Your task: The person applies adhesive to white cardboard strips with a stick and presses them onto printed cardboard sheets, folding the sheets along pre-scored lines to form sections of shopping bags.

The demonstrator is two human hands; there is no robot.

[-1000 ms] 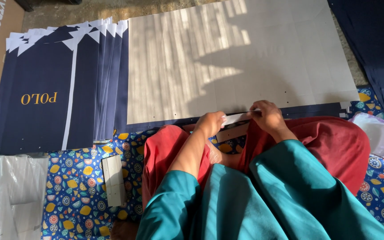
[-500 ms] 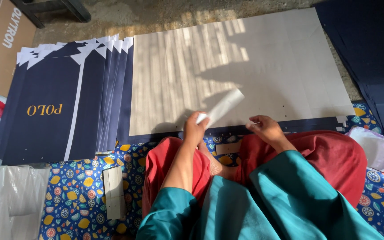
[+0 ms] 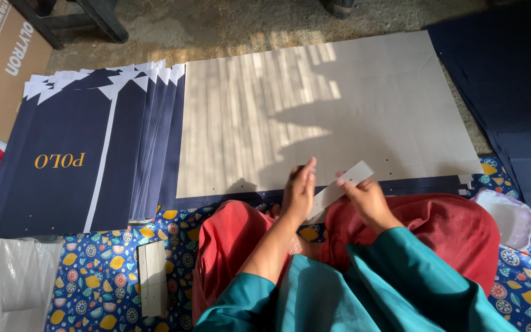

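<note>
- Head view, looking down on a lap in red cloth (image 3: 456, 230) with teal sleeves (image 3: 364, 289) at the near edge.
- Left hand (image 3: 299, 190) raised edge-on, fingers nearly straight and close together, palm facing right, lying against the near end of a strip (image 3: 339, 187); cannot tell whether pinching it or only pressed to it.
- Right hand (image 3: 367, 197) curled around the strip's right side, thumb and fingers closed on it.
- Strip: pale card, narrow, tilted from near left up to far right, held between both hands just above the near edge of a sheet (image 3: 314, 117).
- Sheet: large, grey, flat on the floor, streaked with sun and shadow, far of the knees.
- Left of the sheet, a fanned stack (image 3: 75, 160) of navy flat bags, white triangular tips at the far end, gold lettering on the top one.
- Near left, on a patterned blue mat (image 3: 93, 264), a small pile (image 3: 152, 276) of pale strips.
- Far left, a brown carton (image 3: 4, 58); far right, more navy sheets (image 3: 505, 80).
</note>
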